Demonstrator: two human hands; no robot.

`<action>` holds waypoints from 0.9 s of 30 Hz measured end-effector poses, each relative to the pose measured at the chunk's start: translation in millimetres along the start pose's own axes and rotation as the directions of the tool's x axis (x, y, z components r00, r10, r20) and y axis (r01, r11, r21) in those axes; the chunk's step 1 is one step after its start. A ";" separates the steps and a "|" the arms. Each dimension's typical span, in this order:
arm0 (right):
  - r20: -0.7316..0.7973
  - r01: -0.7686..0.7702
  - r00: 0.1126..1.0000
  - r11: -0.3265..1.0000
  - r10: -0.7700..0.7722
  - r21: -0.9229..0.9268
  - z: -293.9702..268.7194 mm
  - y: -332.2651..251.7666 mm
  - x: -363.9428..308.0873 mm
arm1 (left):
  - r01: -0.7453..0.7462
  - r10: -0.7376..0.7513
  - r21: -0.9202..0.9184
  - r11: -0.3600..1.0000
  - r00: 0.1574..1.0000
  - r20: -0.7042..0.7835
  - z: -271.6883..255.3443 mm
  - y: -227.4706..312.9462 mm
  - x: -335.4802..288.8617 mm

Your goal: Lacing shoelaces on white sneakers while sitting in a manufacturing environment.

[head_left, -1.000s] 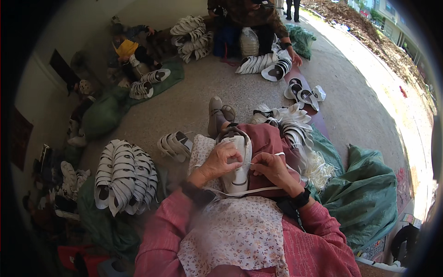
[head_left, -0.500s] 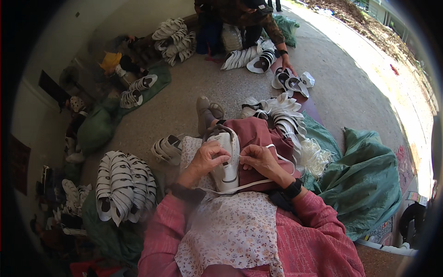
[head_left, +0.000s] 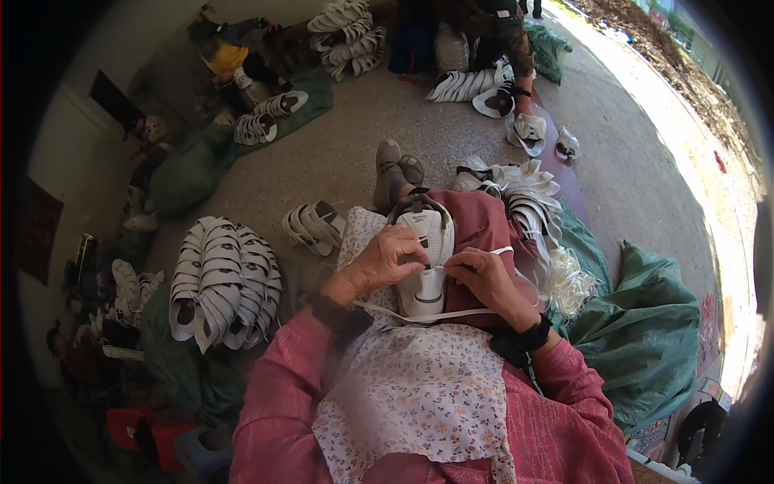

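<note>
A white shoe upper [head_left: 422, 300] with a dark grey collar lies on my lap, toe toward me. My left hand [head_left: 390, 260] rests at its lacing opening, thumb and fingers pinched together on the upper's edge. Just right of it, my right hand [head_left: 484, 278] is closed in a pinch, with a small white lace end showing between the two hands. The white shoelace [head_left: 419, 317] runs across the toe end on my lap and loops up beside my right hand. A floral apron [head_left: 411, 387] covers my lap.
Stacked white uppers [head_left: 226, 278] stand at left, with a few grey ones [head_left: 313, 227] nearby. On the right are more uppers [head_left: 528, 198], a bundle of white laces [head_left: 571, 282] and a green sack [head_left: 645, 339]. Beyond, a co-worker's hand [head_left: 524, 105] touches uppers.
My right hand's fingertips have come up to the lacing opening beside my left fingers. The view has shifted. Across from me, the co-worker's uppers are rearranged, one now apart from the hand.
</note>
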State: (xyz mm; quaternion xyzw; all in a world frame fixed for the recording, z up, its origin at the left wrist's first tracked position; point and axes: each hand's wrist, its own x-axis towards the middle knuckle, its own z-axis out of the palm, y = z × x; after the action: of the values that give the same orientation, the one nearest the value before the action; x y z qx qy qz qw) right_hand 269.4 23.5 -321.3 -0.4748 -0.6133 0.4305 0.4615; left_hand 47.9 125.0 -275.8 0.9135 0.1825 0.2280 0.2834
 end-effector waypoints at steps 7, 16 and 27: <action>-0.078 0.073 0.991 0.916 -0.113 -0.394 -1.4 -1.4 0.2 | 0.000 0.002 0.138 0.990 1.000 -0.017 5.1 8.2 -0.4; -0.047 0.118 0.988 0.917 -0.146 -0.381 6.7 0.5 4.3 | -0.020 0.025 0.127 0.992 0.999 -0.044 5.7 5.0 -7.4; 0.005 0.192 0.978 0.880 -0.211 -0.435 11.5 -3.2 5.6 | -0.034 0.055 0.126 0.991 0.985 -0.164 16.2 2.9 -17.9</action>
State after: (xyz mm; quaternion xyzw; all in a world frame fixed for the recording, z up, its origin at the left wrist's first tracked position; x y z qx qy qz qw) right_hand 256.9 27.4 -319.7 -0.5082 -0.7296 0.2231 0.3996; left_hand 42.1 107.4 -291.6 0.9106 0.1989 0.2987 0.2050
